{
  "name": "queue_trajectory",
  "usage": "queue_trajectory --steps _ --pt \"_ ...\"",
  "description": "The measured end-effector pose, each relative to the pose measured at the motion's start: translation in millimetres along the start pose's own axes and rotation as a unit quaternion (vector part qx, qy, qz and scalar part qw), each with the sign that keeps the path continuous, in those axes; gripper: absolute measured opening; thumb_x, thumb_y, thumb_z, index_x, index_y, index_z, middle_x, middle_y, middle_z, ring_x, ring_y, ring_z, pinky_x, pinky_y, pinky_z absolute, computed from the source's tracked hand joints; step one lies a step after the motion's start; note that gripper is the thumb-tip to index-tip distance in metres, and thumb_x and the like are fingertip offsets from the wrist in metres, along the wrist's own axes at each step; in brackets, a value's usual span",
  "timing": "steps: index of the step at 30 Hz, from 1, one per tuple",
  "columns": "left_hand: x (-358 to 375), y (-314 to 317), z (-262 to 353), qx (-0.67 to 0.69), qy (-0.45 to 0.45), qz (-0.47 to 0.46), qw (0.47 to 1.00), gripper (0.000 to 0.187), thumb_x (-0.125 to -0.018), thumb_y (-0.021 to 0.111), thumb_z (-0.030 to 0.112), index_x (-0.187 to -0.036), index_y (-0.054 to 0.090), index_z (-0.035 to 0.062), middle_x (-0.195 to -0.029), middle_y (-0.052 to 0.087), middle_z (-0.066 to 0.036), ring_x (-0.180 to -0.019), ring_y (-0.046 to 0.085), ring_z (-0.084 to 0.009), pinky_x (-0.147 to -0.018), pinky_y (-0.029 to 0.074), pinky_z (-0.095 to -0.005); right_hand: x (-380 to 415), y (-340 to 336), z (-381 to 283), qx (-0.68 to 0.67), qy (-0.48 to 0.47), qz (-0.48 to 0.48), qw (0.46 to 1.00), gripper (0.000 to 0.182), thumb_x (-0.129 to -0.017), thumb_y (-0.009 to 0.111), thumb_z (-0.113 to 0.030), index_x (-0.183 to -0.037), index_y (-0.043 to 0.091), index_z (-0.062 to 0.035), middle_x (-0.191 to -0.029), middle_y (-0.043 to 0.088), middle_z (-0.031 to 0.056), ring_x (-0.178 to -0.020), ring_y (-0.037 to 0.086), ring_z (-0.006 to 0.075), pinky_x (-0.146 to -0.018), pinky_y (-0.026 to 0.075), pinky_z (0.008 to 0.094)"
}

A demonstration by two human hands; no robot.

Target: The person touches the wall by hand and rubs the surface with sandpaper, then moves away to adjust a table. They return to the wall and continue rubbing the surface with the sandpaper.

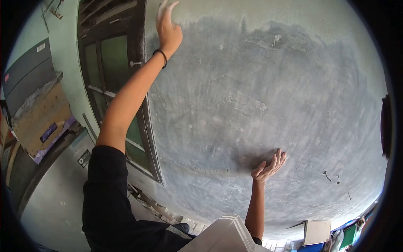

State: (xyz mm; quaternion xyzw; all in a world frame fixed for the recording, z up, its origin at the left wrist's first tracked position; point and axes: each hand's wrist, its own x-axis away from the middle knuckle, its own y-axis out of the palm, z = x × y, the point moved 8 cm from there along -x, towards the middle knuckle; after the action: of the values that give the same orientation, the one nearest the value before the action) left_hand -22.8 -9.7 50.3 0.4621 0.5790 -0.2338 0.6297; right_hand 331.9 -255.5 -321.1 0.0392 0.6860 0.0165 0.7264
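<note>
My left hand [168, 33] is raised high at the top of the head view, in front of the wall beside the dark door frame. Its fingers stretch upward and apart, with nothing seen in them; a black band circles the wrist. Lower and to the right, my right hand [270, 166] is held up near the grey plastered wall [218, 109], fingers spread, palm bare. A dark shadow falls on the wall beside it. The grey patch has an uneven upper edge against pale green paint.
On the left stands a dark wooden door or window frame [133, 38] with glass panes. Stacked boxes [44, 111] sit further left. A white plastic-looking object [224, 235] juts in at the bottom. Several nails or hooks [327, 176] stick out of the wall at right.
</note>
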Motion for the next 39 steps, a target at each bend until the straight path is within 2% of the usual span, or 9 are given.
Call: queue_trajectory --steps 6,10,17,20,24,26,30,32,39 --pt "-74.3 7.3 -50.2 -0.056 -0.033 0.068 0.996 0.070 -0.077 0.044 -0.023 -0.139 0.058 0.0079 -0.155 0.042 -0.018 -0.145 0.038 -0.0364 -0.121 0.031 -0.0428 1.0 3.7 -1.8 0.004 0.002 -0.004 1.000 0.049 -0.101 0.039 -0.020 -0.146 0.040 -0.0013 -0.150 0.048 0.0238 -0.146 0.036 0.0457 -0.121 0.023 0.0603" --pt "-58.5 0.4 -53.2 -0.037 -0.087 0.068 0.993 0.070 -0.076 0.044 -0.023 -0.137 0.059 0.0070 -0.155 0.043 -0.018 -0.145 0.038 -0.0354 -0.121 0.031 -0.0428 1.4 1.2 1.6 0.002 0.006 -0.008 1.000 0.048 -0.101 0.039 -0.019 -0.146 0.040 -0.0018 -0.149 0.049 0.0239 -0.145 0.036 0.0458 -0.121 0.022 0.0597" --pt "-10.1 8.8 -7.0 -0.033 0.040 -0.030 0.998 0.073 -0.075 0.042 -0.025 -0.138 0.057 0.0074 -0.155 0.042 -0.019 -0.146 0.037 -0.0353 -0.121 0.031 -0.0427 1.4 3.9 2.1 -0.003 0.021 0.012 1.000 0.050 -0.099 0.039 -0.023 -0.147 0.040 -0.0065 -0.151 0.049 0.0202 -0.148 0.034 0.0425 -0.124 0.021 0.0563" --pt "-66.8 15.1 -32.0 -0.051 -0.020 0.038 0.998 0.070 -0.079 0.043 -0.023 -0.139 0.057 0.0088 -0.156 0.042 -0.018 -0.145 0.038 -0.0350 -0.121 0.031 -0.0427 3.2 2.8 3.8 0.006 0.016 0.002 1.000 0.051 -0.099 0.040 -0.022 -0.148 0.039 -0.0066 -0.150 0.049 0.0211 -0.148 0.035 0.0425 -0.123 0.020 0.0568" --pt "-74.6 13.9 -49.8 -0.053 -0.051 0.044 0.996 0.068 -0.080 0.044 -0.023 -0.139 0.056 0.0089 -0.155 0.042 -0.018 -0.145 0.038 -0.0348 -0.120 0.032 -0.0426 3.4 1.3 3.0 -0.007 0.015 0.002 1.000 0.051 -0.099 0.039 -0.022 -0.148 0.039 -0.0074 -0.150 0.049 0.0204 -0.148 0.035 0.0415 -0.124 0.020 0.0566" --pt "-65.9 10.7 -47.3 -0.053 -0.092 0.051 0.993 0.070 -0.078 0.044 -0.023 -0.139 0.057 0.0087 -0.155 0.043 -0.018 -0.145 0.039 -0.0351 -0.120 0.031 -0.0431 0.2 1.5 1.0 0.001 0.005 -0.005 1.000 0.047 -0.100 0.039 -0.018 -0.145 0.041 -0.0014 -0.149 0.049 0.0230 -0.146 0.036 0.0435 -0.121 0.024 0.0611" --pt "-23.2 2.3 -25.0 -0.038 -0.037 0.026 0.998 0.073 -0.075 0.042 -0.024 -0.139 0.057 0.0090 -0.155 0.042 -0.018 -0.146 0.038 -0.0355 -0.121 0.030 -0.0428 0.9 2.2 0.0 0.001 0.009 -0.002 1.000 0.047 -0.101 0.039 -0.017 -0.145 0.041 -0.0021 -0.149 0.049 0.0228 -0.146 0.036 0.0435 -0.121 0.024 0.0611" --pt "0.3 5.5 -2.4 -0.010 0.028 -0.034 0.999 0.076 -0.073 0.041 -0.024 -0.140 0.057 0.0086 -0.156 0.041 -0.018 -0.147 0.037 -0.0368 -0.122 0.029 -0.0421 2.9 2.6 3.6 -0.001 0.019 0.002 1.000 0.051 -0.099 0.040 -0.022 -0.148 0.039 -0.0075 -0.151 0.049 0.0195 -0.148 0.035 0.0399 -0.124 0.020 0.0570" --pt "-74.2 21.8 -25.7 -0.016 -0.034 0.009 0.999 0.074 -0.077 0.041 -0.023 -0.143 0.054 0.0075 -0.160 0.036 -0.018 -0.148 0.034 -0.0366 -0.123 0.028 -0.0430 -1.2 1.0 -1.5 0.003 0.001 -0.009 1.000 0.047 -0.101 0.040 -0.018 -0.145 0.040 -0.0018 -0.149 0.048 0.0239 -0.145 0.036 0.0449 -0.120 0.025 0.0620"
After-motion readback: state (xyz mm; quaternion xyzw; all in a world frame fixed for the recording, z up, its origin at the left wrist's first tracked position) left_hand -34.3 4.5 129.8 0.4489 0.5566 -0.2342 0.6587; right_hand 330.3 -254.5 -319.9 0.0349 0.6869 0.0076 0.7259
